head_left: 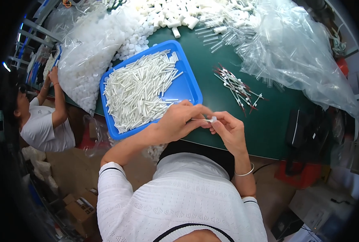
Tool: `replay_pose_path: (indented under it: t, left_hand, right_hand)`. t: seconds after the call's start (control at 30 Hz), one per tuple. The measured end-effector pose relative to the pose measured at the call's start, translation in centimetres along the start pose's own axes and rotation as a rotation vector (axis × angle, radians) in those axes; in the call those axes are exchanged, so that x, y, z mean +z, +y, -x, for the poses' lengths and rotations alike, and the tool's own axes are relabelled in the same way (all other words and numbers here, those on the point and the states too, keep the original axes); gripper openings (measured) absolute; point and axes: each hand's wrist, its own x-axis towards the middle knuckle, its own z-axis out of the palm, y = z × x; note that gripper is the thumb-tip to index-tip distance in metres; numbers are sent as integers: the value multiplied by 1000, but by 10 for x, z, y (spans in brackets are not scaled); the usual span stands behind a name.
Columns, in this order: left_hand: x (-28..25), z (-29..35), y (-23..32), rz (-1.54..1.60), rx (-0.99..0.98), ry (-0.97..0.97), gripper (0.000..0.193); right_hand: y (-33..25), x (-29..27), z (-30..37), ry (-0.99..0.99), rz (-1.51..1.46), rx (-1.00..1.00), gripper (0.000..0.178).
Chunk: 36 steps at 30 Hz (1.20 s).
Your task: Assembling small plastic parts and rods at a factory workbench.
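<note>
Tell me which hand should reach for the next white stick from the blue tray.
Probably the left hand: the blue tray of white sticks lies on its side, just beyond it. The right hand sits farther off, pinching a small white cap.

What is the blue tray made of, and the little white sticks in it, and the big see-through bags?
The blue tray looks like hard plastic: even colour, smooth rounded rim with a slight sheen. The white sticks seem to be matte plastic tubes, though paper can't be ruled out from here. The clear bags look like thin plastic film: see-through, crinkled, with shiny glints.
</note>
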Motion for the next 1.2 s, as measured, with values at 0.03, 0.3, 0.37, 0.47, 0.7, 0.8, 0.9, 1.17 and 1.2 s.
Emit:
replay_pose_path:
  t: [0.03,0.3,0.37,0.47,0.7,0.8,0.9,1.17,1.2]
  left_hand:
    - [-10,-15,1,124,-99,-88,31]
    - [-110,-148,-206,-831,-645,270,52]
    - [-106,-157,-207,-817,-754,215,51]
    - [-109,-158,-183,-796,-695,108,40]
    - [-9,-55,-1,-129,-138,-18,18]
    - [23,-23,15,37,-123,-16,20]
    - [41,-5,12,230,-214,79,23]
    - [41,12,2,171,-199,141,18]
    - [41,12,2,125,-149,161,19]
  right_hand:
    - [3,-7,1,1,-87,11,23]
    - [9,-14,5,238,-375,-185,28]
    - [9,-17,11,240,-360,-167,28]
    - [5,-26,22,268,-273,-130,28]
    - [-4,-25,10,289,-397,-226,24]
    - [2,-15,9,130,-552,-180,26]
    - [9,-12,15,170,-505,-163,27]
    - [11,-11,26,131,-562,-41,26]
    - [13,-10,26,141,-516,-47,27]
